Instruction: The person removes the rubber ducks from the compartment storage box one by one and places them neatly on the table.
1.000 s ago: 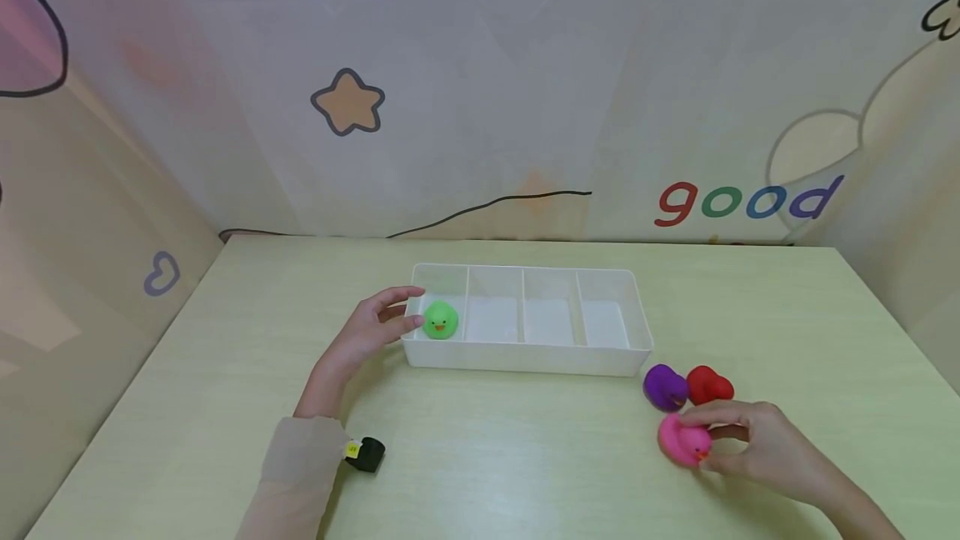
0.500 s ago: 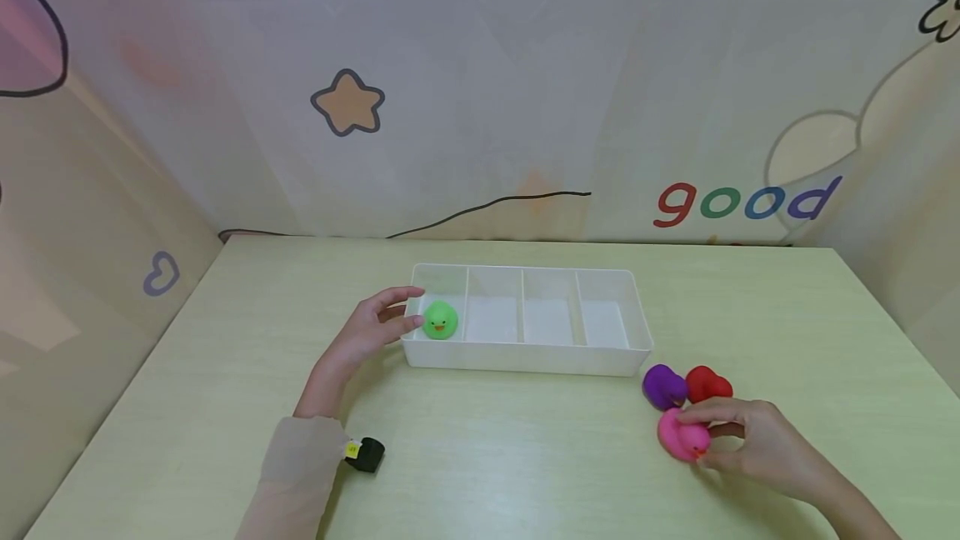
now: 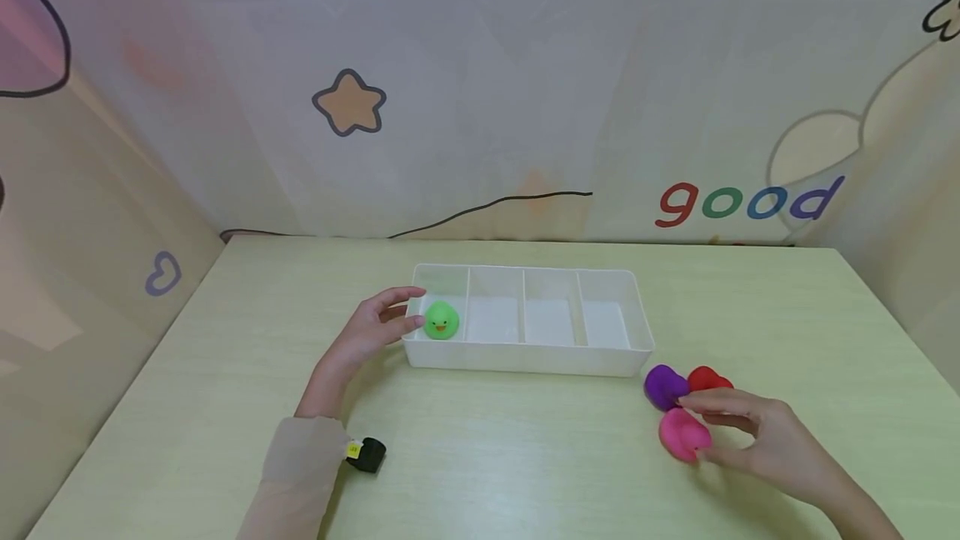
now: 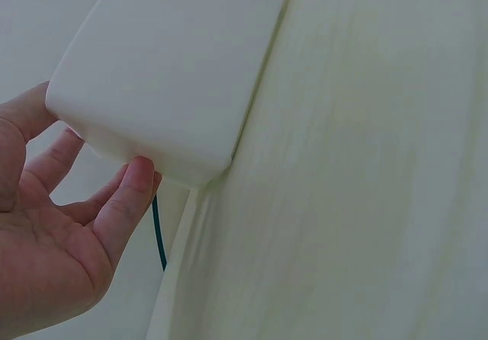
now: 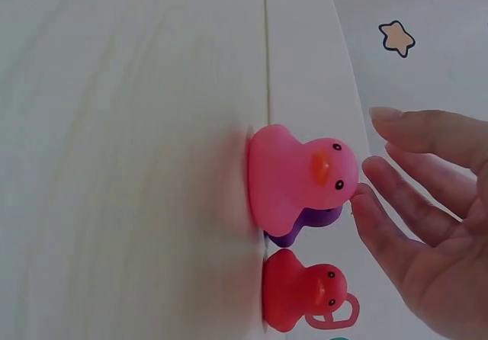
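At the left end of a white divided tray (image 3: pixel 528 359), my left hand (image 3: pixel 369 328) holds the end wall, thumb and a fingertip over the rim. The left wrist view shows that hand's fingers against the tray's outer wall (image 4: pixel 175 65). A green rubber duck (image 3: pixel 441 321) sits in the leftmost compartment, close to the thumb. My right hand (image 3: pixel 776 440) hovers, fingers spread, around a pink rubber duck (image 3: pixel 682 436). In the right wrist view the pink duck (image 5: pixel 293 180) stands upright on the table, the fingertips just beyond its head.
Behind the pink duck are a purple rubber duck (image 3: pixel 663 387) and a red rubber duck (image 3: pixel 705 377), near the tray's front right corner. A small black block (image 3: pixel 367 455) sits at my left sleeve (image 3: pixel 296 473). A printed cloth wall (image 3: pixel 480 107) rises behind the table (image 3: pixel 465 457).
The pink duck has shifted slightly back towards the purple one. My right fingers have since spread and lifted off it. The left hand and tray have stayed put.
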`<state>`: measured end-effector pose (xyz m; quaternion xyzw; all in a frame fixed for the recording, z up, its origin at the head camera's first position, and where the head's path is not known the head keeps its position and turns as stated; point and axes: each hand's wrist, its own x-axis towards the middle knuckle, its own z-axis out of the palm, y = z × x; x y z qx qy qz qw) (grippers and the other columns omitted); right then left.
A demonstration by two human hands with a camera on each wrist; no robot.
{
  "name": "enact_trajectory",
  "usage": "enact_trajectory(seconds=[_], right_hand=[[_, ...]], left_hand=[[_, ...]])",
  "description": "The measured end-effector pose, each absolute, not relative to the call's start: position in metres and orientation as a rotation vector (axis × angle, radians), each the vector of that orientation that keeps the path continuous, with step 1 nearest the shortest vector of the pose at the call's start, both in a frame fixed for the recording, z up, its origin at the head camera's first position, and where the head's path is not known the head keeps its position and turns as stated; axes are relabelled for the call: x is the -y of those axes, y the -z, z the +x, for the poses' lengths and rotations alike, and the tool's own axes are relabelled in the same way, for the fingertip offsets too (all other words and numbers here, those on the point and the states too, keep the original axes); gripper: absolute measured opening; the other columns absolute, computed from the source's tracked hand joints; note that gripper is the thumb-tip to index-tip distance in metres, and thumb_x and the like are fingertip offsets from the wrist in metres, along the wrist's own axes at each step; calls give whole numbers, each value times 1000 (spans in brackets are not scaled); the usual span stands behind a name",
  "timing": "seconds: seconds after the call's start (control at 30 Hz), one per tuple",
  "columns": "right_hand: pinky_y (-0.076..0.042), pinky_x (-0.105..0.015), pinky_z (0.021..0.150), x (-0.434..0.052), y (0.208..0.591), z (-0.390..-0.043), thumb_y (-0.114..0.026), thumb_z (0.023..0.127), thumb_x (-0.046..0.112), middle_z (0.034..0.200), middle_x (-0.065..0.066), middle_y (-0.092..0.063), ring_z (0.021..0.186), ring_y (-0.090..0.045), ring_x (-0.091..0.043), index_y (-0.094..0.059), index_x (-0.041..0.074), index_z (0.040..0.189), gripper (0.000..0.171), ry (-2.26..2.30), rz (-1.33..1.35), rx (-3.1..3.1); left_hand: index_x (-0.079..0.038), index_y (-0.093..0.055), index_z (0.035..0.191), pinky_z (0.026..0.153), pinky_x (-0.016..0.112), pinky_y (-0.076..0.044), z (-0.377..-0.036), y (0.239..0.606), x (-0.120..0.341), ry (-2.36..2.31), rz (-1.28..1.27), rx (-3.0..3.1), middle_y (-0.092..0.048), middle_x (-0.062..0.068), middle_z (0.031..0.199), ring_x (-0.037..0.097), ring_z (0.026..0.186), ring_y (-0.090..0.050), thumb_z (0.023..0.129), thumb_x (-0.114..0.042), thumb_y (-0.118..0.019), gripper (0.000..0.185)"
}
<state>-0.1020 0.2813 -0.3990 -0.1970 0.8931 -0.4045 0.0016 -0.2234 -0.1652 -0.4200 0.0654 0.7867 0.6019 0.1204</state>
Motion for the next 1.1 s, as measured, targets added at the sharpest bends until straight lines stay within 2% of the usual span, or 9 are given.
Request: enact_trajectory(seconds=[0.17, 0.33, 0.5, 0.67, 0.8, 1.1], right_hand=[[-45, -9, 77, -275, 395, -103, -77, 68, 1, 107, 17, -60, 93, -58, 2, -63, -1, 109, 43, 1384, -671, -2755], [-47, -13, 78, -258, 388, -110, -73, 69, -8, 110, 17, -58, 97, -58, 2, -61, -2, 112, 45, 1544, -763, -2644], [-46, -16, 82, -236, 384, -119, -70, 68, -14, 115, 6, -58, 100, -56, 1, -61, 0, 113, 48, 1639, -857, -2587], [-45, -16, 83, -212, 380, -129, -75, 68, -6, 115, -4, -58, 103, -56, 1, -60, -1, 114, 48, 1604, -834, -2617], [-44, -17, 85, -194, 376, -137, -74, 71, -3, 117, -13, -56, 104, -56, -5, -57, -5, 116, 48, 1623, -855, -2568], [-45, -28, 88, -158, 375, -152, -72, 72, -4, 120, -19, -53, 107, -52, 0, -56, -5, 117, 48, 1706, -908, -2450]], left_hand=[[-12, -48, 129, 100, 49, -33, -224, 420, 165, -1769, 188, -2287, -36, 7, 141, 30, 130, -31, 85, -22, -65, 48], [-11, -49, 128, 100, 48, -34, -224, 419, 165, -1767, 187, -2290, -36, 7, 141, 30, 130, -32, 85, -22, -65, 48], [-11, -49, 128, 100, 49, -34, -224, 420, 166, -1759, 182, -2296, -36, 8, 141, 31, 130, -31, 85, -22, -65, 48], [-12, -49, 128, 99, 49, -34, -225, 420, 165, -1759, 190, -2293, -37, 7, 141, 30, 130, -31, 85, -22, -65, 47], [-14, -48, 129, 98, 48, -35, -224, 421, 166, -1754, 194, -2289, -37, 6, 140, 29, 131, -31, 85, -23, -64, 47], [-13, -47, 130, 97, 48, -36, -222, 419, 166, -1753, 199, -2286, -36, 7, 141, 30, 130, -31, 86, -22, -63, 48]])
